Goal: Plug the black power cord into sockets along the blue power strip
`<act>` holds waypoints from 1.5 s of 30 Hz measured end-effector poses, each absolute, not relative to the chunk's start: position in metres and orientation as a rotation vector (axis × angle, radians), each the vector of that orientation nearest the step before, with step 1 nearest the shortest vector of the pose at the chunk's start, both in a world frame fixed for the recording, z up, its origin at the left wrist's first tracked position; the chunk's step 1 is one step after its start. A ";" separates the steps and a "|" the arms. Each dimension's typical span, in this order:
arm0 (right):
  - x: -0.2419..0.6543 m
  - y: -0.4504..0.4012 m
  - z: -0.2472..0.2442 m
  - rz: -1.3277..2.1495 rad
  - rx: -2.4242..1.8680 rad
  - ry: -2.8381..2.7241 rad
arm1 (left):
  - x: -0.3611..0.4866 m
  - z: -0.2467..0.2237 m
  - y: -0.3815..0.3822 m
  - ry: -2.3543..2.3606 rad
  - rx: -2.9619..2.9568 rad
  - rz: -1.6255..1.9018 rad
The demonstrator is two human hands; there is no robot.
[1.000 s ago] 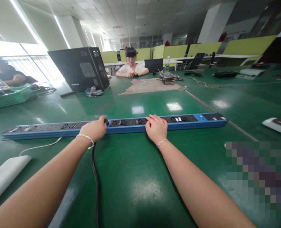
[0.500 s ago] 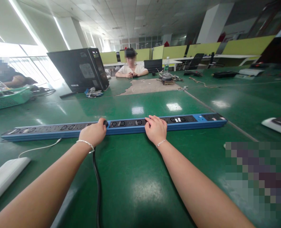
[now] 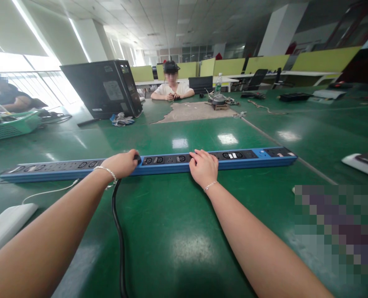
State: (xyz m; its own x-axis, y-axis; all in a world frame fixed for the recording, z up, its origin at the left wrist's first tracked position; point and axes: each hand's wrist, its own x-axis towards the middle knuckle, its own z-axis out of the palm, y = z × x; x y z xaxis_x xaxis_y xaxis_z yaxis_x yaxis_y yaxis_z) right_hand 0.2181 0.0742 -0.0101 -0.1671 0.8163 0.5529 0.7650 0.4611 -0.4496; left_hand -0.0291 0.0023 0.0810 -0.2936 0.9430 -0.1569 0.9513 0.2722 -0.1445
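Note:
A long blue power strip (image 3: pixel 168 169) with a row of black sockets lies across the green table. Left of the strip's middle, my left hand (image 3: pixel 120 164) is closed on a black plug (image 3: pixel 137 159) at the sockets. A thick black cable (image 3: pixel 119 223) runs from under that hand down toward the near edge of view. My right hand (image 3: pixel 205 167) rests on the strip right of its middle, fingers lying over the top face and thumb near the front side.
A black computer case (image 3: pixel 100 89), gloves (image 3: pixel 122 120) and a green basket (image 3: pixel 13 124) stand at the back left. A person (image 3: pixel 171 87) sits opposite, another at far left. White devices lie at left (image 3: pixel 10 223) and right (image 3: pixel 362 165).
My left wrist and forearm have turned and shifted left, the hand lying flatter behind the plug. The black cable has swung left. My right hand has barely moved.

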 end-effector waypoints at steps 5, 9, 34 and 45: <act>0.218 0.074 -0.010 0.092 -1.312 -1.936 | -0.022 0.071 -0.008 2.569 1.824 -0.273; 0.218 0.075 -0.011 0.084 -1.311 -1.932 | -0.015 0.062 -0.017 2.692 1.789 -0.183; 0.217 0.075 -0.012 0.074 -1.317 -1.931 | 0.023 0.131 -0.030 2.638 1.630 0.616; 0.217 0.075 -0.012 0.083 -1.335 -1.942 | 0.057 0.087 0.019 2.312 1.592 0.490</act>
State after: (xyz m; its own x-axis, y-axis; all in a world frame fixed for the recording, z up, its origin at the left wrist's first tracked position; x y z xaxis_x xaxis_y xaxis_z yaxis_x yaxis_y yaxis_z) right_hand 0.2171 0.0752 -0.0116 -0.1606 0.8216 0.5470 0.7716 0.4501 -0.4494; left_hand 0.0568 0.0187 0.0873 -0.3467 0.9369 -0.0457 0.8377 0.3312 0.4342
